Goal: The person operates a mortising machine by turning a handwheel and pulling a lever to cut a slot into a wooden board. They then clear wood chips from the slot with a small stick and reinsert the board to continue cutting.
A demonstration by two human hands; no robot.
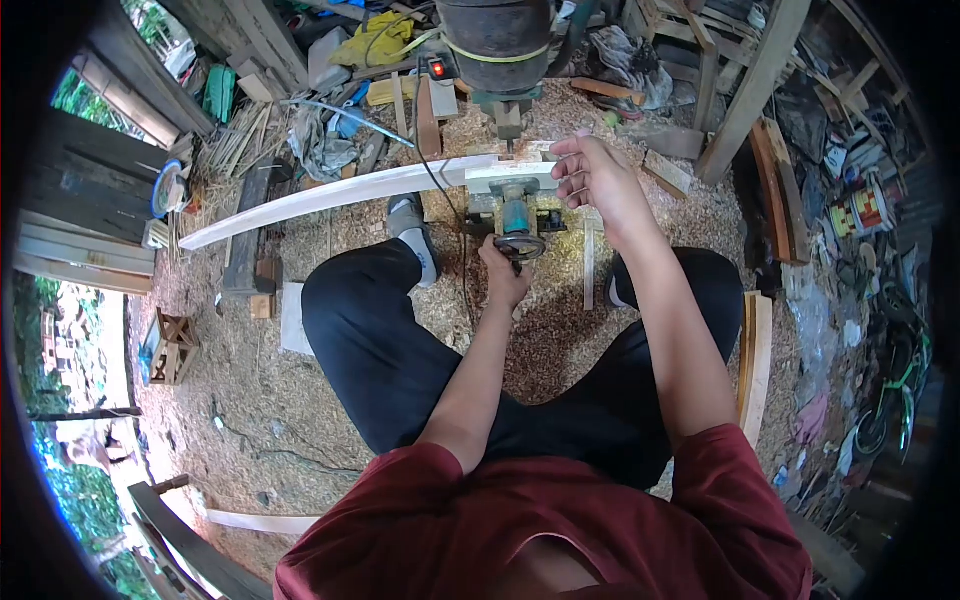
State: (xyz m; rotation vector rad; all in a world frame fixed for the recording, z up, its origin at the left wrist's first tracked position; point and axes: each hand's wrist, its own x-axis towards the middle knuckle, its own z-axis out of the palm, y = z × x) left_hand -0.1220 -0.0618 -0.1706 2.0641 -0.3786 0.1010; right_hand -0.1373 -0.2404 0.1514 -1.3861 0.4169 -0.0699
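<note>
A long pale wooden plank (330, 195) lies across the work table (482, 182) of a floor machine and sticks out far to the left. Above it hangs the machine's dark cylindrical motor housing (495, 40), with a chuck and bit (508, 122) coming down close to the plank's right end. Below the table is a round metal handwheel (521, 246). My left hand (505, 277) is closed at the lower edge of this wheel, around its handle. My right hand (597, 182) is raised beside the table's right end, fingers loosely curled and apart, holding nothing.
A red light glows on a switch (437, 68) by the motor; a black cable (450, 195) hangs down past the plank. Wood shavings cover the ground. A dark timber block (255, 225) lies under the plank's left part. Upright posts (755, 90) and scrap wood stand around.
</note>
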